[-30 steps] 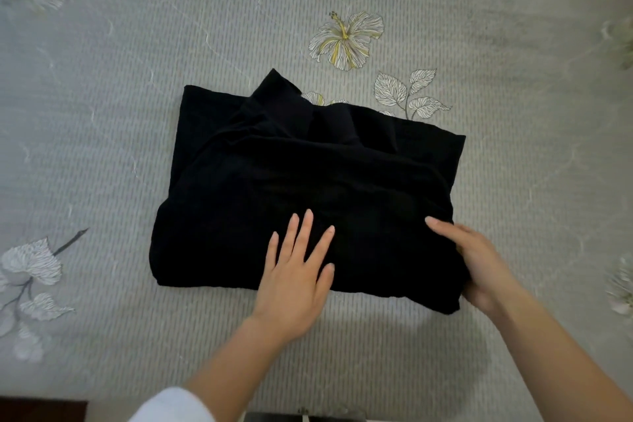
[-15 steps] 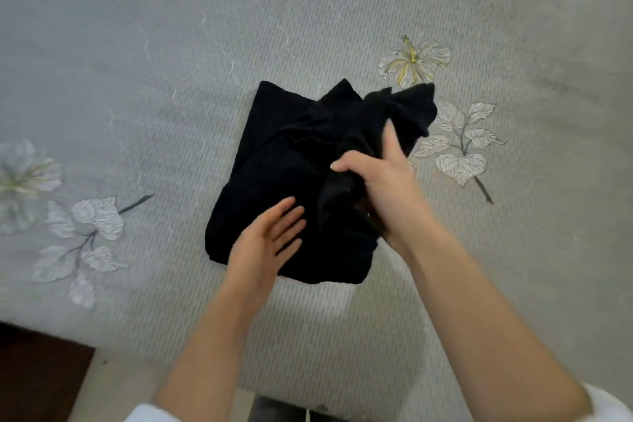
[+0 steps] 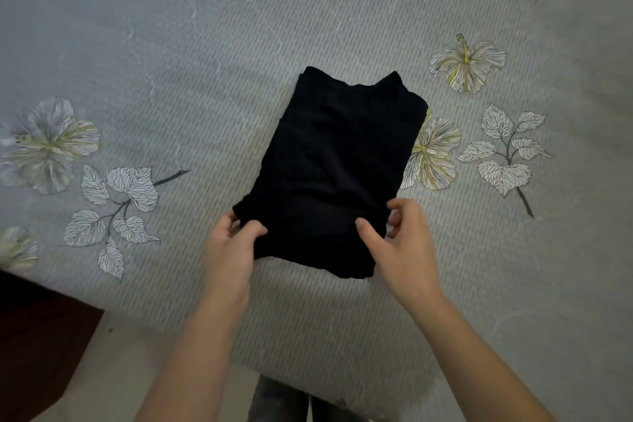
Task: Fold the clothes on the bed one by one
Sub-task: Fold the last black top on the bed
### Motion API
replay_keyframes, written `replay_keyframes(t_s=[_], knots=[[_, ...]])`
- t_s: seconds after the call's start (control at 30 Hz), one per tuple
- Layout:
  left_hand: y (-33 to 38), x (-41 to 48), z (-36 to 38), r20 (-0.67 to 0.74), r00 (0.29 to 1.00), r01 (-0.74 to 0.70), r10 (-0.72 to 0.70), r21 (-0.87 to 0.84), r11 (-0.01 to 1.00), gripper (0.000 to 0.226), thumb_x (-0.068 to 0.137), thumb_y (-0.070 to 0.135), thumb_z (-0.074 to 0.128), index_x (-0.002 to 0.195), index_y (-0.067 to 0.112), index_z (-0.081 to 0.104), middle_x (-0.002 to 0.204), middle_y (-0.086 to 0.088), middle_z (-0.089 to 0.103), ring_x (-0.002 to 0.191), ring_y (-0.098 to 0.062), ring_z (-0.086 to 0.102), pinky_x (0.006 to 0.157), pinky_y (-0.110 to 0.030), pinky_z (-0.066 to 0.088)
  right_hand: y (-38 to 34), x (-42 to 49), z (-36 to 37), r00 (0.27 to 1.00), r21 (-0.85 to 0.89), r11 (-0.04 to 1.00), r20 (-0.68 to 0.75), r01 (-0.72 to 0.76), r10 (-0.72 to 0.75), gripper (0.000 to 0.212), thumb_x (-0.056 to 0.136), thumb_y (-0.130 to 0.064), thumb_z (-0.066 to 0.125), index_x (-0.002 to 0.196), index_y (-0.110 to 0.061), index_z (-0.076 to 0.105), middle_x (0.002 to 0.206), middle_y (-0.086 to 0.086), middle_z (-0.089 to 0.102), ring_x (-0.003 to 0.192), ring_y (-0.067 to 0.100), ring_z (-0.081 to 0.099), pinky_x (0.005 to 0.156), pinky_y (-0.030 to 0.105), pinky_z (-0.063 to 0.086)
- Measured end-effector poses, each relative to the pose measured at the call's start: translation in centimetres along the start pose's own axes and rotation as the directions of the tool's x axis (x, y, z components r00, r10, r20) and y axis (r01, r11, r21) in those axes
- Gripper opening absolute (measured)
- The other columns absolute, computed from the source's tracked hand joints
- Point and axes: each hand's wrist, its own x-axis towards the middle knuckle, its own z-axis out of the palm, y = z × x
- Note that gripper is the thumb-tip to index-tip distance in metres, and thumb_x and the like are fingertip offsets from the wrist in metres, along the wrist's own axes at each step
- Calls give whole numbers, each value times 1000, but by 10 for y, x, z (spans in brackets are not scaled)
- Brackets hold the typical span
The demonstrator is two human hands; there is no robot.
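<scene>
- The left hand [image 3: 229, 250] and right hand [image 3: 402, 243] are pinching the near corners of the black garment [image 3: 335, 161], thumbs on top, fingers seemingly tucked beneath.
- The folded garment is lying by the near edge of the bed [image 3: 342, 3], its long axis running away from both hands.

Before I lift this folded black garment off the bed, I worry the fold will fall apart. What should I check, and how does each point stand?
1. Left hand pinches the near left corner of the black garment: ok.
2. Right hand pinches the near right corner: ok.
3. Garment lies in a compact fold on the bedspread: ok.
4. Far edge even: not ok, two corners poke out.
5. Layers underneath aligned: cannot tell.
</scene>
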Motion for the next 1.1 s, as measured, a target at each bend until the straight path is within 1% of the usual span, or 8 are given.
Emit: replay_keyframes(t_s=[0.3,0.4,0.47,0.6,0.8,0.87,0.97,1.1], knots=[[-11,5,-8,-265,964,-35,31,-12,999,27,90,5,52,113,17,60,103,2,66,94,-10,63,88,-29,50,31,-28,15,770,-396,661,331,638,-545,33,77,-33,75,104,-20,61,94,-4,47,84,13,47,67,23,48],[-16,-3,-14,-259,964,50,-66,-68,996,15,90,20,53,94,10,64,86,0,66,85,-14,63,80,-35,54,19,-21,3,968,-27,971,95,236,-233,22,83,-35,70,98,-24,59,91,-9,50,82,3,49,71,11,38],[-20,-12,-11,-163,968,174,-189,-102,980,24,91,35,52,93,15,66,90,-4,70,89,-19,66,75,-34,54,15,-17,3,994,134,986,31,-104,100,30,83,-39,70,101,-24,52,95,-10,52,84,2,54,69,13,40],[-26,-26,10,68,941,335,-330,-84,938,44,85,52,59,115,19,57,105,-10,69,98,-23,66,84,-38,53,16,-15,14,905,245,885,270,-395,329,20,85,-27,70,99,-12,66,89,-1,72,85,16,70,74,31,58],[-37,-28,12,-44,998,-37,40,68,997,48,95,30,56,141,27,42,131,7,56,119,-12,55,103,-38,44,-11,-41,11,561,-80,815,686,-574,463,26,95,-26,57,89,-1,64,60,7,69,53,20,67,49,26,54],[-33,-28,-2,-110,973,-172,202,232,957,43,98,32,49,140,21,43,127,9,55,115,-7,53,99,-26,43,-13,-56,9,561,-147,892,731,-428,390,29,96,-23,53,76,-4,64,58,4,67,57,22,67,50,27,54],[-30,-17,-33,-169,922,-255,348,408,876,35,99,30,46,130,15,49,110,10,57,104,-7,54,81,-6,37,-10,-57,5,871,-10,999,488,-54,52,18,94,-22,56,80,-16,65,71,-2,66,69,12,64,62,29,53],[-34,-1,-51,-198,840,-288,505,626,725,65,94,43,42,147,11,24,144,-13,36,134,-27,31,113,-40,25,-13,-30,15,897,-241,866,43,438,-441,32,94,-31,48,118,-15,61,122,-4,60,117,13,49,98,30,40]])
